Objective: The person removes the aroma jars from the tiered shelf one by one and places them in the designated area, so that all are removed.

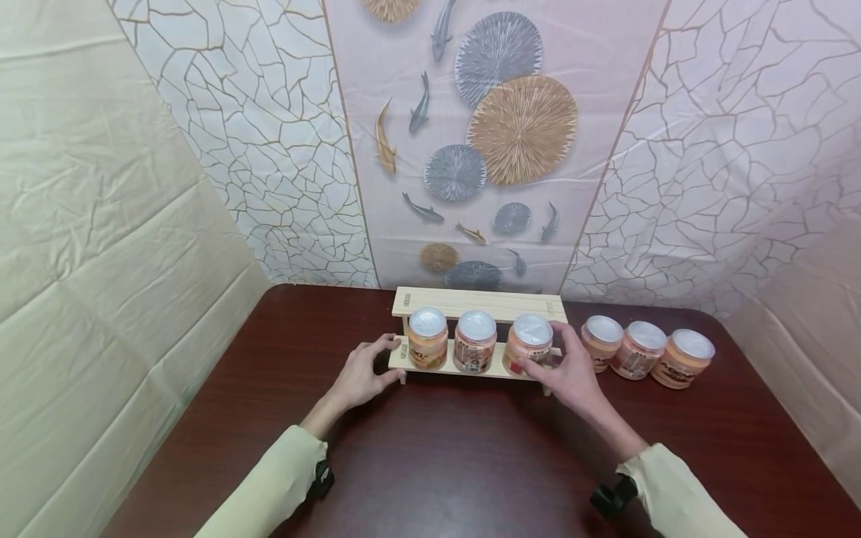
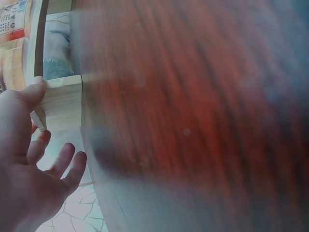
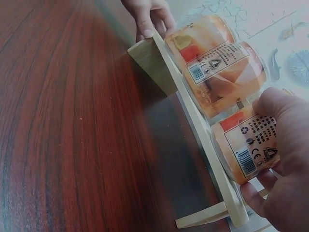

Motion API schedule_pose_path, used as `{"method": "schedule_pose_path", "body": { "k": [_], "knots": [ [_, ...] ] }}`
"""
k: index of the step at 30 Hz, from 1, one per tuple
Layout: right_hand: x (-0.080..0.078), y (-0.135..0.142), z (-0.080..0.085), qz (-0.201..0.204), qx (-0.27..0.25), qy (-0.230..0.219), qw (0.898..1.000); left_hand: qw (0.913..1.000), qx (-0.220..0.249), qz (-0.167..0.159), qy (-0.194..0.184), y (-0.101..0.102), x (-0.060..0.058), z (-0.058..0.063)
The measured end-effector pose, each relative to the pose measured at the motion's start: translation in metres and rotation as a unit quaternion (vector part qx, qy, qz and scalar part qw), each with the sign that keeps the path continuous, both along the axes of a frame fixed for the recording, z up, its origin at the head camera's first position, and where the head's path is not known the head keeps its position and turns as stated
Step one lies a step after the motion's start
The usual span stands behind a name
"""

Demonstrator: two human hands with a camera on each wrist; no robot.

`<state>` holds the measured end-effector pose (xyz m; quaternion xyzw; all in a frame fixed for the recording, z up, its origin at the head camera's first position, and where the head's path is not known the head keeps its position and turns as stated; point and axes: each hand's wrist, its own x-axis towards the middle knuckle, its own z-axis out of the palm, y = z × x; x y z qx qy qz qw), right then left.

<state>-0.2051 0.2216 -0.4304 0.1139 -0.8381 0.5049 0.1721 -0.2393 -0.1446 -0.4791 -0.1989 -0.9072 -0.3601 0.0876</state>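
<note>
A two-tier wooden rack stands on the table, with three lidded jars along its lower step. My left hand grips the left end of that step, thumb on the front edge and fingers behind, as the left wrist view also shows. My right hand holds the rightmost jar between thumb and fingers, its base at the step. The left jar and the middle jar sit beside it. In the right wrist view, the held jar shows a barcode label, partly covered by my fingers.
Three more orange-labelled jars stand in a row right of the rack: a near-rack jar, a middle one and an outer one. The dark wooden table extends in front. A patterned cloth hangs behind the rack.
</note>
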Motion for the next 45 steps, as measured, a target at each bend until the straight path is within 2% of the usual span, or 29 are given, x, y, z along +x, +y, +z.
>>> {"method": "schedule_pose_path", "body": {
  "k": [8,9,21,38,45],
  "knots": [
    [0.005,0.006,0.011,-0.023,0.045,0.022,0.998,1.0000,0.001,0.002,-0.001,0.000,-0.001,0.000],
    [0.003,0.010,0.008,-0.027,0.048,0.024,0.998,1.0000,0.001,0.002,-0.001,0.000,-0.001,0.000],
    [0.013,0.026,0.015,-0.029,0.025,-0.004,0.999,1.0000,0.000,0.004,0.000,0.000,-0.001,-0.002],
    [0.022,0.053,0.018,-0.062,0.032,0.020,0.997,1.0000,0.000,0.004,-0.006,0.000,0.001,0.000],
    [0.025,0.065,0.018,-0.081,0.037,0.002,0.996,1.0000,0.001,0.000,0.002,0.000,0.000,0.001]
  ]
}}
